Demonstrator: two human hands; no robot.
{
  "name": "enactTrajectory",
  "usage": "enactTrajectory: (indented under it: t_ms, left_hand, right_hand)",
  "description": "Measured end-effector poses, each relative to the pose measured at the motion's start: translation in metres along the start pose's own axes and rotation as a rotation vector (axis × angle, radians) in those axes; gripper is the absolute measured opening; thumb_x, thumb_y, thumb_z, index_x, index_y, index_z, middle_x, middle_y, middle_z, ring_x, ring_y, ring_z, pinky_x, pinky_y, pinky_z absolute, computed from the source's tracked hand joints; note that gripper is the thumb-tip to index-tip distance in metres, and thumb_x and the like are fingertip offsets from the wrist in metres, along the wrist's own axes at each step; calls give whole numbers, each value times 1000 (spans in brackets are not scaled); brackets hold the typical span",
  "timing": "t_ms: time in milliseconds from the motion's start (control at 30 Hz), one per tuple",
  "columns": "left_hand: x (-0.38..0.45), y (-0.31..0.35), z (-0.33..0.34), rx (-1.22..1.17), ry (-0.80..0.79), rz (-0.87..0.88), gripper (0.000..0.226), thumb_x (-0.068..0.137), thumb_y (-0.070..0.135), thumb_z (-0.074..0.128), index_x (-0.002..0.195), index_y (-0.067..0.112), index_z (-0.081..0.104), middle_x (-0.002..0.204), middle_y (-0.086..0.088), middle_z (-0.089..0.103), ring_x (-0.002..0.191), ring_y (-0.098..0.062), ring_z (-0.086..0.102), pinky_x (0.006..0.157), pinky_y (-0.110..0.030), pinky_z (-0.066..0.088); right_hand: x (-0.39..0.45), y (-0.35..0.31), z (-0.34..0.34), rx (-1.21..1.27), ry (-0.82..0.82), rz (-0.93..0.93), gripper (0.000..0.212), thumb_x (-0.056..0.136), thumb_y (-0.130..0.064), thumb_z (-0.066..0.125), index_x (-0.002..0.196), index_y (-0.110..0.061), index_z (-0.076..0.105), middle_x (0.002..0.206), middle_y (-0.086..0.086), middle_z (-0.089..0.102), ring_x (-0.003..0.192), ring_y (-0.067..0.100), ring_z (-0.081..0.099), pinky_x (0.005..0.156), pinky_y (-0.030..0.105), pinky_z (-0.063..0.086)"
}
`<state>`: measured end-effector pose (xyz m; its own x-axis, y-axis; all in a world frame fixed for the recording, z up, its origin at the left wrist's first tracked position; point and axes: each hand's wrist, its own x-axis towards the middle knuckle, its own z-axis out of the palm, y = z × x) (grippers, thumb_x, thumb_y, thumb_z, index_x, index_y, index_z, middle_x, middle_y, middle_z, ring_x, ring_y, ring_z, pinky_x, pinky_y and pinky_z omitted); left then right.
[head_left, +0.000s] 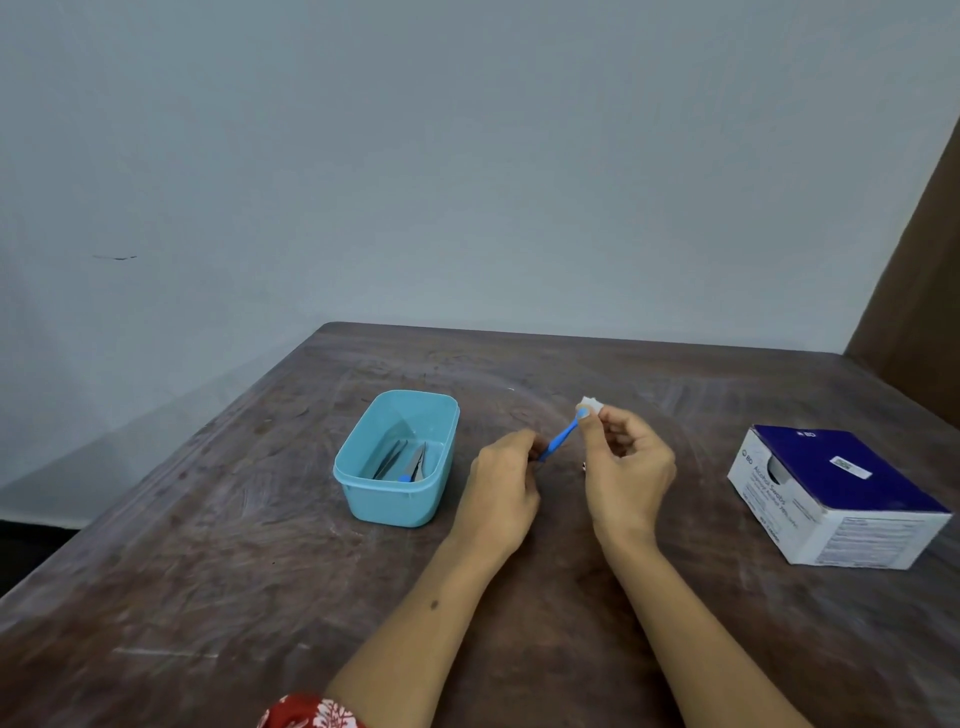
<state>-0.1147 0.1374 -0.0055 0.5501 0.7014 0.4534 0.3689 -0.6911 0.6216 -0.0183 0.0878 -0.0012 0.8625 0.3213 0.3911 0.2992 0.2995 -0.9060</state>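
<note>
A slim blue tool (563, 435) slants above the surface (234, 571), spanning both hands. The left hand (501, 483) pinches its lower end; the right hand (628, 462), fingers curled, pinches a white swab (589, 402) against its upper tip. A light blue tub (395, 506) sits left of the left hand, a swab box (841, 493) well right of the right hand.

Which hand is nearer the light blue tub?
Left. The left hand, gripping the blue tool, sits just right of the light blue tub in the picture, not touching; the right hand, pinching a white swab, is farther right.
</note>
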Motion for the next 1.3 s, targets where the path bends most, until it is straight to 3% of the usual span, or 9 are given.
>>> enactTrajectory:
  t_ms: [67,300,433,600,733,867,1067,1300]
  left_hand:
    - [0,-1,-2,20,0,-1,27,87,-1,52,109,12,61,107,-5,66,98,-13,61,88,-29,52]
    - [0,2,-1,69,-23,7,29,88,2,54,115,14,58,112,-4,62,102,-14,59,90,-28,50]
    - [0,-3,-4,62,1,24,29,88,0,52,113,12,60,111,-5,63,101,-15,59,88,-27,50]
    - [1,-2,2,36,26,47,29,89,1,53,115,12,59,112,-5,64,102,-13,59,91,-28,51]
    - [2,-6,2,-24,80,47,28,88,-2,52,110,11,63,105,-3,66,96,-9,61,86,-22,50]
    - [2,-6,2,-119,135,61,29,86,-4,52,106,13,65,100,0,69,92,-3,62,82,-14,50]
    - [1,-3,6,-172,125,73,26,83,-1,59,104,13,66,97,2,69,88,-3,63,79,-11,50]
    - [1,-7,4,-147,120,36,21,84,8,64,104,12,70,96,0,72,87,-6,65,77,-13,50]
  right_hand:
    - [-1,0,0,-26,-18,16,9,82,-20,72,89,-15,73,75,-8,69,64,3,60,63,25,53]
    - [0,0,0,28,38,52,2,82,-22,71,84,-23,70,77,-1,71,68,11,62,67,43,57]
    - [-2,-1,1,25,-23,66,6,83,-18,71,87,-21,70,77,-3,70,64,8,60,67,35,54]
    - [0,0,2,55,30,57,3,82,-22,71,84,-23,70,77,1,70,67,13,61,65,38,55]
    - [-2,5,4,-12,-94,61,12,79,-17,74,89,-10,74,74,-6,70,64,1,62,65,18,51]
    - [-8,5,6,-76,-252,43,12,76,-15,76,79,-26,71,71,-11,70,64,-1,64,63,12,49]
    - [-6,1,3,-45,-108,-52,16,78,-21,75,77,-34,66,75,-3,70,62,1,63,62,17,50]
    - [-6,-1,4,11,-98,-37,5,80,-16,74,84,-18,71,73,-1,68,59,-1,60,54,9,45]
